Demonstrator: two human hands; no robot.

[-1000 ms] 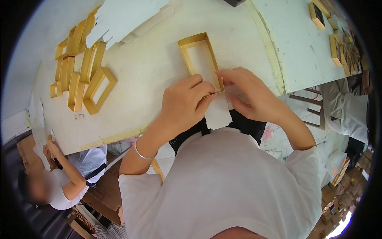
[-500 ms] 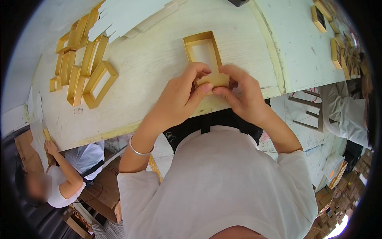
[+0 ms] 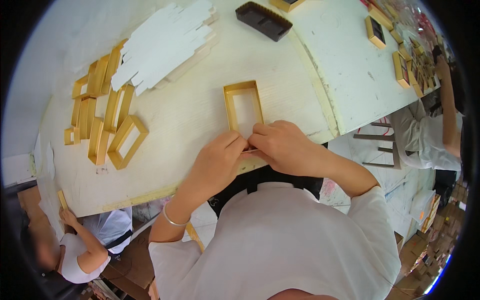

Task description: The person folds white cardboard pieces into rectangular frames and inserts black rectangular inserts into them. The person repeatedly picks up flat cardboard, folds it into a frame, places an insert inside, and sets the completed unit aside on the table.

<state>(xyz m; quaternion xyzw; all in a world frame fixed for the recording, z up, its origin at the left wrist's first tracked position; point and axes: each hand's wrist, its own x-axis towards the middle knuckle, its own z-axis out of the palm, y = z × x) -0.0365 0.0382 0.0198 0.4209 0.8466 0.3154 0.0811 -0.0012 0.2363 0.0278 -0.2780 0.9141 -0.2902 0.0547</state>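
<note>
A gold rectangular box frame [image 3: 243, 102] with a white inside lies on the pale wooden table [image 3: 195, 115] right in front of me. My left hand [image 3: 216, 161] and my right hand [image 3: 280, 145] meet at the frame's near end, fingers curled and pinching its near edge between them. A thin silver bangle [image 3: 172, 218] circles my left wrist. The near end of the frame is hidden under my fingers.
Several gold frames [image 3: 107, 125] lie and stand at the left. A stack of white card blanks [image 3: 165, 42] sits behind them. A dark brown tray [image 3: 263, 20] lies at the back. More gold boxes [image 3: 400, 65] crowd the right table. One person [image 3: 75, 245] sits lower left, another [image 3: 440, 120] at right.
Both hands have closed together on the near end of the gold frame, which now lies flat ahead of them. The view has tipped so more of the table shows.
</note>
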